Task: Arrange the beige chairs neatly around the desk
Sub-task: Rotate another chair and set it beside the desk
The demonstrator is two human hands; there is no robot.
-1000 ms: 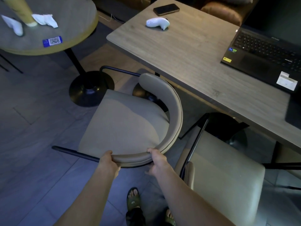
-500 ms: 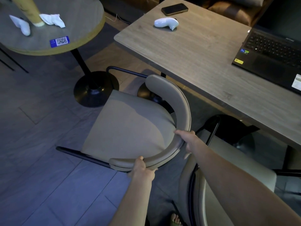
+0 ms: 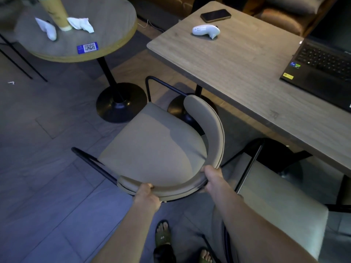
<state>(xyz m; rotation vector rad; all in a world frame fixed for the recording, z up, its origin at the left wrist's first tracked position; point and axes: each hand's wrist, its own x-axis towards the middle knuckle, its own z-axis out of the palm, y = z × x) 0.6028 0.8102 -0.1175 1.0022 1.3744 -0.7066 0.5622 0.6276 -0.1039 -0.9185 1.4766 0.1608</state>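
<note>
A beige chair point(image 3: 152, 145) with a curved padded backrest and black metal frame stands on the floor beside the left corner of the wooden desk point(image 3: 247, 73), its seat facing left. My left hand point(image 3: 147, 194) grips the lower curve of the backrest. My right hand point(image 3: 213, 177) holds the same backrest further right. A second beige chair point(image 3: 275, 202) sits at the right, its seat partly under the desk edge; my right forearm crosses over its back.
A round table point(image 3: 117, 35) on a black pedestal base point(image 3: 121, 102) stands at the upper left with tissues, a cup and a blue card. On the desk lie a phone point(image 3: 215, 15), a white controller point(image 3: 206, 30) and a laptop point(image 3: 322, 69). My sandalled feet are below.
The chair's seat has turned slightly. My left hand has slid left along the backrest and my right hand has come down its curve; both still grip it. The view has shifted.
</note>
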